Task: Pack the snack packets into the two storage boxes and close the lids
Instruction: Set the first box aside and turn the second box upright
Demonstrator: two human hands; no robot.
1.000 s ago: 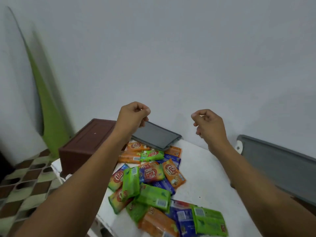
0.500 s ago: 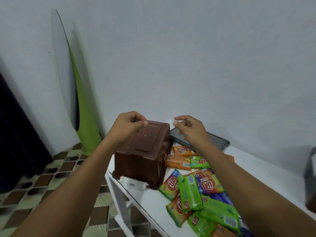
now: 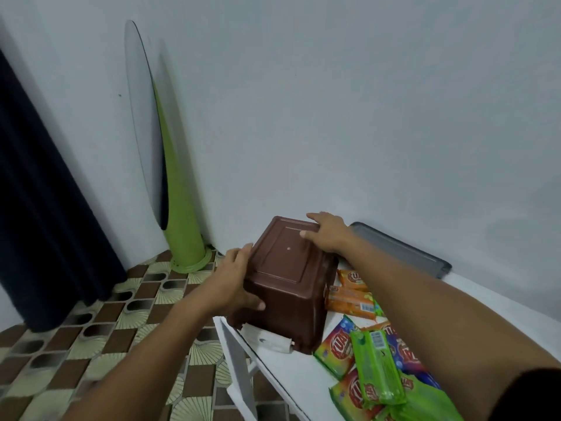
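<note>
A brown plastic storage box [image 3: 285,284] stands upside down at the left end of the white table [image 3: 291,378], its base facing up, with a white latch [image 3: 268,340] showing under its near edge. My left hand [image 3: 232,279] grips the box's left side. My right hand [image 3: 326,235] rests on the far right corner of its base. Snack packets lie in a pile to the right: orange ones [image 3: 349,299] beside the box, green ones [image 3: 376,364] and multicoloured ones [image 3: 334,350] nearer me.
A dark grey lid [image 3: 403,250] lies flat by the wall behind my right arm. The table's left edge drops to a tiled floor [image 3: 91,344]. A green and white cone-shaped stand [image 3: 179,208] and a dark curtain [image 3: 39,208] stand at the left.
Both hands came down from mid-air fists onto the brown box, the left on its side, the right on its far corner. The view has swung left.
</note>
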